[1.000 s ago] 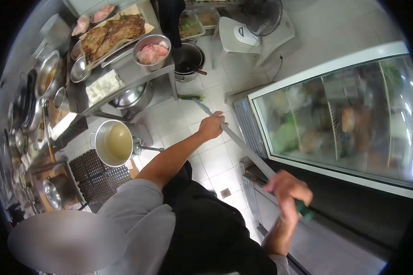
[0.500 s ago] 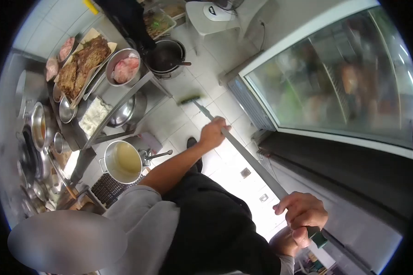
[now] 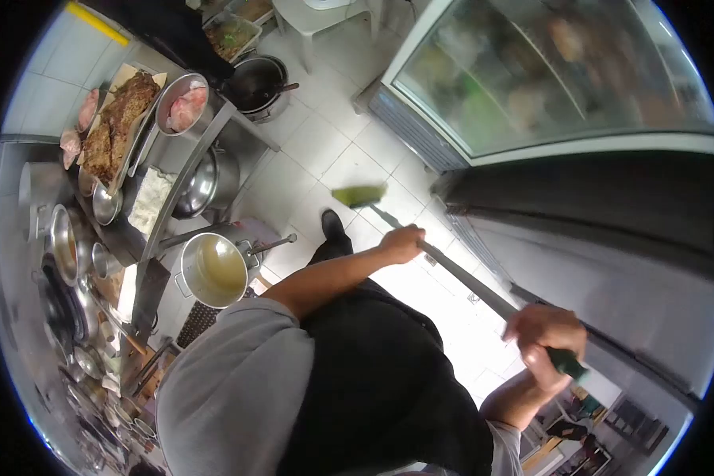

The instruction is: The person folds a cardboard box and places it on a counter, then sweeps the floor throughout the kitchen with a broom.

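Observation:
My left hand (image 3: 402, 245) is wrapped round the lower part of a long grey broom handle (image 3: 476, 284). Higher up, near its dark green end, my right hand (image 3: 546, 343) grips the same handle; that hand is slightly blurred. The broom head (image 3: 358, 196), with green bristles smeared by motion, is at the white tiled floor (image 3: 337, 163), just ahead of my dark shoe (image 3: 335, 226).
To the left, a large pot (image 3: 214, 270) of yellowish liquid stands beside a metal counter (image 3: 184, 176). Meat in a bowl (image 3: 184, 105) and browned slabs (image 3: 121, 127) rest there. A dark pot (image 3: 258, 83) sits ahead. A glass-doored fridge (image 3: 547, 79) flanks the right.
The broom head has shifted right and nearer my feet, its bristles now turned more into view. Both hands have moved with the handle, still gripping it. The camera view has shifted too.

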### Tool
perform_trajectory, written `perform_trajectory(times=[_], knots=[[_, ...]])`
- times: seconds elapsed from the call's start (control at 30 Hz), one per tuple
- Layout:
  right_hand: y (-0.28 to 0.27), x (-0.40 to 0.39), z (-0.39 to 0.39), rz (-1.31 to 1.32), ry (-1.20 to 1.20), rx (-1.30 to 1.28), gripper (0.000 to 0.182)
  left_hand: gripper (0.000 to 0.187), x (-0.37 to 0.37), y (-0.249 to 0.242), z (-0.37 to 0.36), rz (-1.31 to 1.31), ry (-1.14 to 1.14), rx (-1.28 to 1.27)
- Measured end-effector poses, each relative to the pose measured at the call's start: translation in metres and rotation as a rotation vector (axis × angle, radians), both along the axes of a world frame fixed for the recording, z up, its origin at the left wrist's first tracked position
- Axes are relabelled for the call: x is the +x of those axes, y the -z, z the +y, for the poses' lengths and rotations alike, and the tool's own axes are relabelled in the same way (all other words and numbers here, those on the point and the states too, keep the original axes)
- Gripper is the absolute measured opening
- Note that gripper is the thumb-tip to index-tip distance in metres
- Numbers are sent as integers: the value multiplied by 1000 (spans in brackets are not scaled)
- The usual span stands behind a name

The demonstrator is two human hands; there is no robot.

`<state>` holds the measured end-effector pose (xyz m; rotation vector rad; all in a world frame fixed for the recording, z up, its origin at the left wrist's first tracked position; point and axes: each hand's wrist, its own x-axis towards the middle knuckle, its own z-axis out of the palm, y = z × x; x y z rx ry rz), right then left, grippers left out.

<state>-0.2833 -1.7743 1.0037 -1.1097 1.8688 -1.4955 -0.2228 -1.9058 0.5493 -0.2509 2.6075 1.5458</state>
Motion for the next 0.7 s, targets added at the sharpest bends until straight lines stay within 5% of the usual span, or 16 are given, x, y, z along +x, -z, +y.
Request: perform_trajectory(times=[0.13, 0.2, 0.23, 0.27, 0.33, 0.37, 0.47, 0.53, 0.57, 0.6, 0.63, 0.67, 0.7], knots=[[-42, 39, 69, 40, -204, -150, 45, 24, 34, -89, 24, 30, 106, -65], [-34, 75, 90, 63, -261, -252, 46, 24, 53, -88, 13, 18, 79, -55], [-16, 102, 85, 85, -88, -271, 43, 27, 64, -81, 2, 75, -48, -86], [1, 128, 80, 100, 87, -283, 41, 30, 71, -60, -12, 113, -163, -156], [66, 130, 90, 140, -126, 78, 30, 39, 73, -4, -58, -137, -218, -224], [111, 142, 81, 75, -93, -17, 25, 47, 81, 48, -75, 17, -313, -434], [170, 187, 97, 63, -31, -66, 29, 58, 98, 118, -75, -150, -152, -358], [133, 213, 135, 47, -16, 59, 28, 63, 131, 130, -15, -169, -119, -154], [110, 221, 158, 42, -25, 142, 28, 63, 139, 78, 30, -226, -18, -104], [83, 229, 181, 16, -33, 230, 30, 59, 150, 86, 70, -228, 46, -32], [57, 236, 198, 17, -22, 273, 30, 50, 164, 87, 111, -40, 125, -42], [30, 242, 208, 52, -7, 302, 28, 31, 170, 90, 144, 41, 248, 233], [13, 247, 211, 77, 13, 201, 26, 16, 164, 43, 169, 45, 433, 30]])
